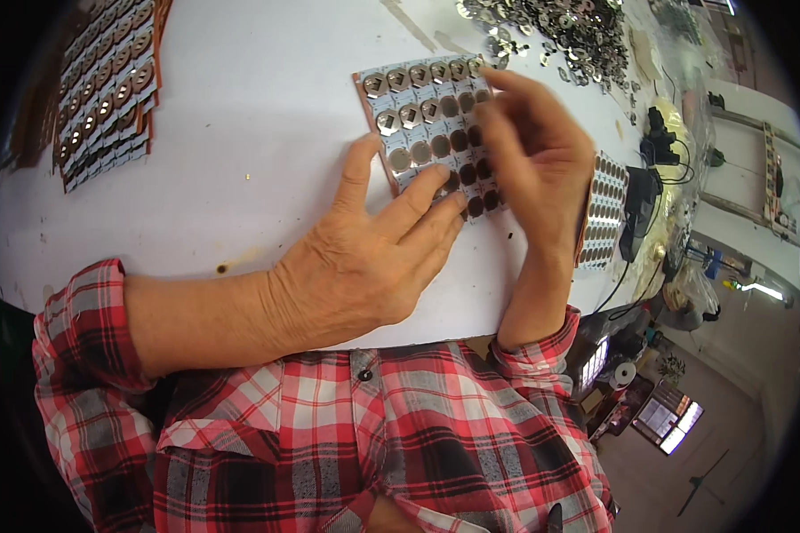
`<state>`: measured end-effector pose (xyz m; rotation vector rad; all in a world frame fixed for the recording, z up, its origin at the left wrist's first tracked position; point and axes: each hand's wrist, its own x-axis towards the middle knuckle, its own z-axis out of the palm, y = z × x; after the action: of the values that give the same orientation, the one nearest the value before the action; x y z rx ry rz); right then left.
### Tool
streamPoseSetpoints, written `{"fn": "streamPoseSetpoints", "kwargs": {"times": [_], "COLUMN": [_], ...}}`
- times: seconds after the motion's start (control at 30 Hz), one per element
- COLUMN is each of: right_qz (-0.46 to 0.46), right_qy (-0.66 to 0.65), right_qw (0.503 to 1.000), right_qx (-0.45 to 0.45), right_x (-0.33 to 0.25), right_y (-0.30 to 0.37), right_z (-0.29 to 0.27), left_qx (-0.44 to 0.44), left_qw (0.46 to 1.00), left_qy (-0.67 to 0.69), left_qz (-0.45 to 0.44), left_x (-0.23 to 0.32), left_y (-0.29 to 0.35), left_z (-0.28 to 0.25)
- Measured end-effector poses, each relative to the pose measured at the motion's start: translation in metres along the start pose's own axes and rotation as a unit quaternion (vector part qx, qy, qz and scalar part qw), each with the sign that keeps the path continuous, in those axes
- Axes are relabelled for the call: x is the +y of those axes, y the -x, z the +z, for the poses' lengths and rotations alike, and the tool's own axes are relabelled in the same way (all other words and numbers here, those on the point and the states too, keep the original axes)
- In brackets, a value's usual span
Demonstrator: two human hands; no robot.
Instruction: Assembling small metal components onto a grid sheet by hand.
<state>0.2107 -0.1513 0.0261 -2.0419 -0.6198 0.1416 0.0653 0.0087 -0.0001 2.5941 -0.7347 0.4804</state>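
Note:
A panel of small round circuit boards (420,149) lies on the white table in front of me. Shiny metal clips (420,76) sit on its far row and on the left part of the second row; the other visible circles are flat and dark. My left hand (364,240) lies open over the panel's near left side, fingers spread and touching its edge and face. At the far right corner, my right hand (538,147) has its index fingertip at the last clip of the far row. Its other fingers are curled and blurred, and whether they hold anything is hidden.
Stacked panels with metal clips (107,98) stand at the far left. A heap of loose metal pieces (569,35) covers the far right. Another stack of panels (603,213) lies right of my right forearm, beside a black power strip (640,209) with cables.

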Motion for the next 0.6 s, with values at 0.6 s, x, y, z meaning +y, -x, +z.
{"fn": "streamPoseSetpoints", "kwargs": {"times": [0.6], "right_qz": [0.113], "right_qy": [0.143], "right_qw": [0.981], "right_qx": [0.06], "right_x": [0.027], "right_y": [-0.007], "right_z": [-0.079], "left_qx": [-0.003], "left_qw": [1.0], "left_qy": [0.002], "left_qz": [-0.009], "left_x": [0.002], "left_y": [-0.001], "left_z": [-0.001]}}
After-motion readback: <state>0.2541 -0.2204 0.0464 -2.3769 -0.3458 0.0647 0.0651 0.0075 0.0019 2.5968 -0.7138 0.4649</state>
